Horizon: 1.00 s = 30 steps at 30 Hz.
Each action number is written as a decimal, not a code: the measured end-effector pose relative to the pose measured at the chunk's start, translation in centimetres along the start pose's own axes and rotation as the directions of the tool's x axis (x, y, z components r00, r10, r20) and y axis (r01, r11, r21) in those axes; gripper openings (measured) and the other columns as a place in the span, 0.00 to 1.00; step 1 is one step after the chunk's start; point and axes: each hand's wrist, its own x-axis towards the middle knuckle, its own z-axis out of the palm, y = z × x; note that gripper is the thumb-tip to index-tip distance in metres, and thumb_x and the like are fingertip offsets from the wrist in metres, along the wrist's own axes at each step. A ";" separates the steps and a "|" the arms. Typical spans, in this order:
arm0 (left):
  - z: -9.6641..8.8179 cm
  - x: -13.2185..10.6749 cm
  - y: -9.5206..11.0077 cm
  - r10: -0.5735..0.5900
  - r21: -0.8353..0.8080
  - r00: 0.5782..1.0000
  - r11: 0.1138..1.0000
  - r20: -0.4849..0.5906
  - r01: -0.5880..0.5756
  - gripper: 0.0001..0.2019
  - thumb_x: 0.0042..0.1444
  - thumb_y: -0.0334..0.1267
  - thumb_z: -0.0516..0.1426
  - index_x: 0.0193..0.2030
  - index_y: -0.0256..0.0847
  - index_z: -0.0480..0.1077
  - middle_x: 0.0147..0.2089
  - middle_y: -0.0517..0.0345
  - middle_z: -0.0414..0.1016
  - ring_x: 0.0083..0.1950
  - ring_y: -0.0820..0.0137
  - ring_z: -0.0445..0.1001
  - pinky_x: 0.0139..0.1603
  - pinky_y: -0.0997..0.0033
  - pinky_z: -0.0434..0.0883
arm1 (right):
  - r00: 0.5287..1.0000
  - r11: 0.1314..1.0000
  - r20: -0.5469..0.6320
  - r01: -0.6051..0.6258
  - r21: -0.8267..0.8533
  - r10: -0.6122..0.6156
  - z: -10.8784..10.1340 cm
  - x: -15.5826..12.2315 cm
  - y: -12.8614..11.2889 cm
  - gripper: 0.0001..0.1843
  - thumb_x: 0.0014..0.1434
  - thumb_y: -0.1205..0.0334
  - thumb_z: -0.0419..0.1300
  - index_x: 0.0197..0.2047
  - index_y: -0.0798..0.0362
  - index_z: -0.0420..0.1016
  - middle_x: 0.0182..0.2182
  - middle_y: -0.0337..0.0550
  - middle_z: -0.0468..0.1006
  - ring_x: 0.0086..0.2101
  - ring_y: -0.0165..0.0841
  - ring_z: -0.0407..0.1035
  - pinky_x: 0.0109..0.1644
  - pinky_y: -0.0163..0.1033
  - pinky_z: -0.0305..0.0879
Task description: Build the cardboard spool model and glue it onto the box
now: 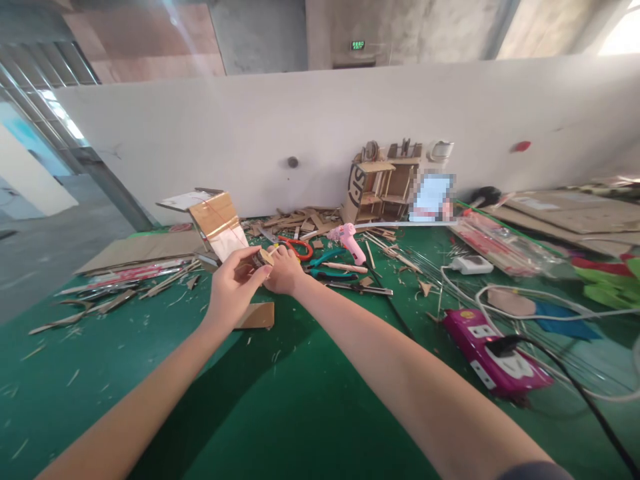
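Note:
My left hand (233, 283) pinches a small dark-edged piece of cardboard (263, 259) between thumb and fingers. Against it, my right hand (284, 272) is closed with its fingers curled. What that hand holds, if anything, is hidden; a bit of pale stick and something yellow show by its fingertips. Just behind my left hand stands a cardboard structure (215, 217) with a white part and red thread. A flat cardboard piece (257, 316) lies on the green table below my hands. Red-handled scissors (303, 249) and teal-handled pliers (333, 273) lie beyond my right hand.
A pink glue gun (350, 243) stands near a cardboard shelf model (373, 190) and a blurred-out screen (431, 199). On the right are a magenta power strip (493, 353), white cables and clear rods. Cardboard scraps (305, 220) line the white partition (225, 133).

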 end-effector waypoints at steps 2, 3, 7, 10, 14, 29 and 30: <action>0.0 0.0 0.0 0.005 0.006 1.000 1.000 -0.001 -0.005 0.22 0.49 0.43 0.65 0.50 0.40 0.71 0.42 0.53 0.77 0.40 0.66 0.77 0.38 0.68 0.76 | 0.999 0.999 -0.026 0.026 0.030 -0.025 0.1 -0.3 0.2 0.21 0.61 0.57 0.53 0.55 0.56 0.69 0.52 0.53 0.69 0.52 0.46 0.59 0.55 0.49 0.59; 0.0 0.0 0.0 0.012 0.010 1.000 1.000 -0.002 -0.012 0.22 0.49 0.43 0.65 0.50 0.40 0.71 0.42 0.53 0.77 0.40 0.66 0.77 0.38 0.69 0.76 | 0.999 0.998 -0.038 0.037 0.046 -0.035 0.0 -0.5 0.3 0.20 0.61 0.57 0.53 0.54 0.56 0.70 0.51 0.53 0.70 0.52 0.47 0.60 0.55 0.49 0.59; -0.2 -0.1 -0.2 0.082 0.064 0.997 0.995 -0.013 -0.081 0.21 0.50 0.43 0.65 0.50 0.41 0.71 0.45 0.53 0.77 0.42 0.66 0.78 0.39 0.69 0.75 | 0.995 0.991 -0.095 0.046 0.129 -0.034 -0.9 -2.1 1.6 0.17 0.61 0.57 0.54 0.51 0.52 0.72 0.50 0.50 0.72 0.50 0.45 0.62 0.54 0.50 0.60; -0.4 -0.1 -0.4 0.122 0.138 0.993 0.983 -0.002 -0.120 0.21 0.51 0.43 0.64 0.51 0.42 0.70 0.46 0.52 0.77 0.42 0.65 0.78 0.40 0.67 0.75 | 0.988 0.979 -0.153 0.022 0.203 0.010 -2.0 -4.2 3.1 0.17 0.59 0.62 0.57 0.52 0.51 0.73 0.55 0.48 0.68 0.52 0.43 0.61 0.57 0.48 0.58; -0.4 -0.4 -0.6 0.137 0.237 0.989 0.960 0.055 -0.146 0.21 0.52 0.45 0.64 0.51 0.41 0.69 0.44 0.51 0.76 0.39 0.65 0.77 0.40 0.64 0.75 | 0.975 0.949 -0.197 -0.039 0.311 0.105 -3.9 -7.6 5.1 0.17 0.57 0.70 0.56 0.50 0.54 0.73 0.53 0.50 0.69 0.54 0.42 0.61 0.58 0.46 0.58; 0.5 -1.5 -0.6 0.203 0.384 0.920 0.862 0.335 -0.330 0.17 0.53 0.48 0.63 0.44 0.42 0.66 0.43 0.54 0.74 0.36 0.67 0.76 0.38 0.65 0.74 | 0.957 0.701 -0.189 -0.021 0.713 0.221 -3.7 -14.2 5.6 0.12 0.54 0.72 0.57 0.43 0.51 0.66 0.38 0.43 0.76 0.34 0.31 0.72 0.37 0.38 0.69; 0.5 -1.6 -0.7 0.214 0.377 0.908 0.857 0.359 -0.351 0.17 0.53 0.48 0.63 0.45 0.42 0.65 0.44 0.54 0.73 0.37 0.67 0.76 0.40 0.64 0.74 | 0.958 0.701 -0.188 -0.019 0.713 0.218 -3.6 -14.2 5.6 0.11 0.54 0.71 0.57 0.41 0.51 0.65 0.36 0.42 0.76 0.33 0.30 0.71 0.36 0.37 0.69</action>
